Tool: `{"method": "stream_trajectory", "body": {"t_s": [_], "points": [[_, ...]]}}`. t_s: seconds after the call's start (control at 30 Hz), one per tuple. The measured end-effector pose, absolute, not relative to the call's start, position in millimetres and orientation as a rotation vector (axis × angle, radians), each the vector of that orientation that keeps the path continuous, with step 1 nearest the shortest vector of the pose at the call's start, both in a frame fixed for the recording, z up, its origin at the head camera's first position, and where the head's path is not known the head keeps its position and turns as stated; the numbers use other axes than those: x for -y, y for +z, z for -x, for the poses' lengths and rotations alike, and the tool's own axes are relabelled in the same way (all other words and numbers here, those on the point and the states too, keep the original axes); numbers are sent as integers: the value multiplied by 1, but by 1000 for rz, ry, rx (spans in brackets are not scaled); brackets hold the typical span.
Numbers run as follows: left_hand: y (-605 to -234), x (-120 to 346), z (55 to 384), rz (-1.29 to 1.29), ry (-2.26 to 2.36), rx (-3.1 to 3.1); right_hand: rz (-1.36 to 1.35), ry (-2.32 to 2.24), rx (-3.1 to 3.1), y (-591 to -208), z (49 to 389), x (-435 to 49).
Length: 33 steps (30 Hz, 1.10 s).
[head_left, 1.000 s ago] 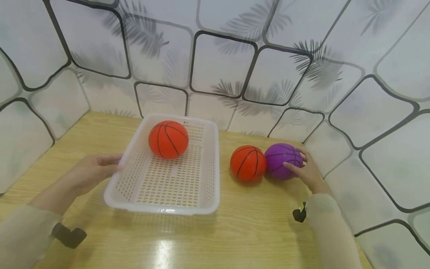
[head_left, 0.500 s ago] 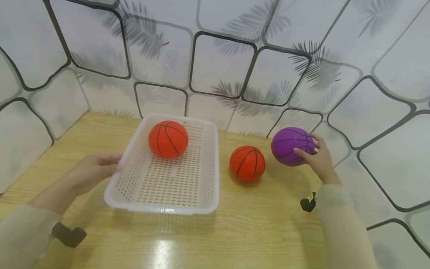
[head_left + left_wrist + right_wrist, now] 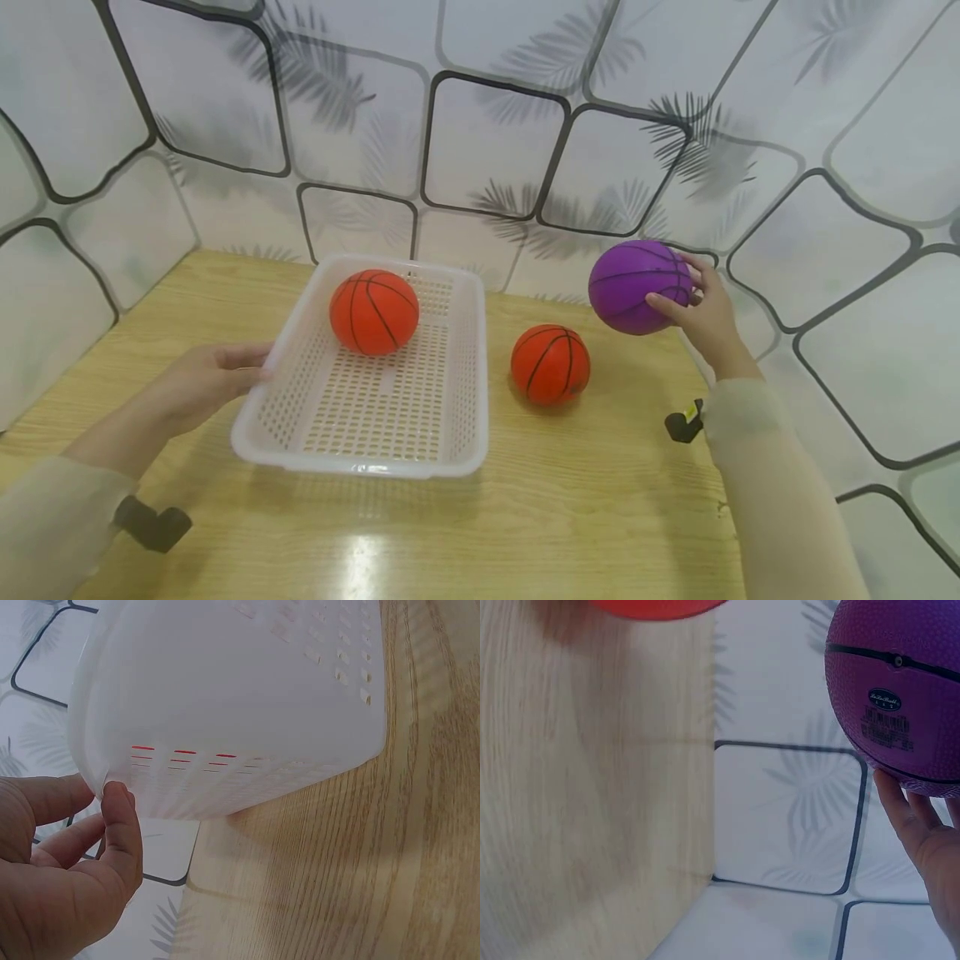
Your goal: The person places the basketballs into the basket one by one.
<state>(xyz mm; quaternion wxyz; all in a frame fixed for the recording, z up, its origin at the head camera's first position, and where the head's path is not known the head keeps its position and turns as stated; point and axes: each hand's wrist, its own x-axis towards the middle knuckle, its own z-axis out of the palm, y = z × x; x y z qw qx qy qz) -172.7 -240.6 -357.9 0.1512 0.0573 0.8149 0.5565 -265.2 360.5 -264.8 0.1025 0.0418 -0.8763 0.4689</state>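
Note:
My right hand (image 3: 708, 317) grips a purple toy basketball (image 3: 637, 287) from its right side and holds it up off the table. In the right wrist view the purple ball (image 3: 900, 697) shows a printed label, with fingers curled against its edge. My left hand (image 3: 206, 383) pinches the left rim of a white perforated plastic basket (image 3: 375, 468); the left wrist view shows thumb and fingers on the rim of the basket (image 3: 225, 682). One red basketball (image 3: 375, 312) lies inside the basket towards the back. A second red basketball (image 3: 551, 365) rests on the table right of the basket.
The wooden table (image 3: 525, 525) meets a patterned wall (image 3: 495, 150) along its back, with further patterned wall panels at left and right. The right-hand wall (image 3: 847, 275) stands close beside my right forearm.
My right hand has lifted the purple ball from beside the red ball on the table, first up and right, then higher and slightly left. Left hand and basket stay put.

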Motion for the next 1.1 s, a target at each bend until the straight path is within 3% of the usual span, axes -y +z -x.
{"method": "stream_trajectory", "body": {"t_s": [1.1], "points": [[-361, 243, 173, -178, 1625, -2330, -728, 1596, 2540, -262, 272, -238]]}}
